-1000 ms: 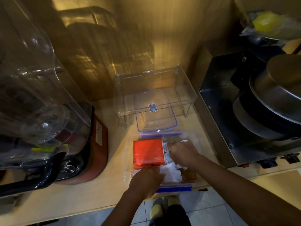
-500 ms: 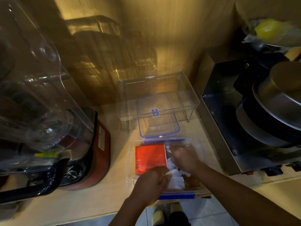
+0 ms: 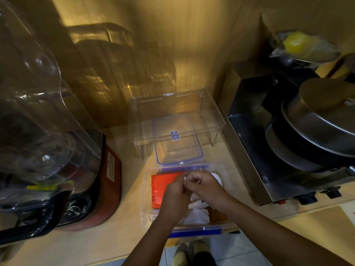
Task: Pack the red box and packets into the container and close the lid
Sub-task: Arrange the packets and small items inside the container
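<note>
Head view: my hands, left [image 3: 173, 196] and right [image 3: 204, 186], pinch a light, crumply packet [image 3: 189, 186] together over the container [image 3: 146, 198], beside the stiff red box [image 3: 160, 186] lying inside.

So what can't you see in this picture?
All in the head view:
- What the left hand and right hand pinch: too small, hidden by fingers.
- Part of the red box: behind the left hand.
- The packets: print too blurred to read.
- The blender: cut off by the left edge.

red box [image 3: 163, 187], white packets [image 3: 196, 215], blue-rimmed lid [image 3: 179, 148]
</note>
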`<state>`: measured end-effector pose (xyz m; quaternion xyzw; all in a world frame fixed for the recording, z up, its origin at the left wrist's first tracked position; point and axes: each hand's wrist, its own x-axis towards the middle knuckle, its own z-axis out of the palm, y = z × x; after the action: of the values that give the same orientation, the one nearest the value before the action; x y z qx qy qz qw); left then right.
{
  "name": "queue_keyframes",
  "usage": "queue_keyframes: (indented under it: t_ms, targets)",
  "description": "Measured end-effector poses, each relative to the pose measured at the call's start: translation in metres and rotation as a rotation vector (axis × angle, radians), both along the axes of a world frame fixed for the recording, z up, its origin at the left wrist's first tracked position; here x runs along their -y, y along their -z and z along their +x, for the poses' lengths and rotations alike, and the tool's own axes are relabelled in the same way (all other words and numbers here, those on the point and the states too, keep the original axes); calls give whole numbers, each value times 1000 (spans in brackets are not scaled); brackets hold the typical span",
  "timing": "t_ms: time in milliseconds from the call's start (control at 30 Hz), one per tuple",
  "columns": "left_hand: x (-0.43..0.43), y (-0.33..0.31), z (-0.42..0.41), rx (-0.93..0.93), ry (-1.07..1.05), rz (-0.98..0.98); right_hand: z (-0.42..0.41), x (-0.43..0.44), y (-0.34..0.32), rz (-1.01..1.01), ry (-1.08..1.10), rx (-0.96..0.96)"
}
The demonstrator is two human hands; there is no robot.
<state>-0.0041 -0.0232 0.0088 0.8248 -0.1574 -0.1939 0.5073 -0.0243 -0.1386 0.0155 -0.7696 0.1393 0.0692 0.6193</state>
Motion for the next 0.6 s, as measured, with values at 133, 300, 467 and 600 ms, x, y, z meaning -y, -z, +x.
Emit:
queue_keyframes:
  t_ms: [133,300,467,600]
  targets:
    - [-13,1,-1,-121,-173,-22,1,13,3,-49,33,-23]
    - [-27,-3,-6,-383,-420,-176,9,37,35,-741,-328,-90]
    - [-39,-7,-14,-359,-503,-178,23,28,61,-999,-665,-167]
    - [-44,-6,-18,-394,-580,-177,35,20,64,-1105,-731,-221]
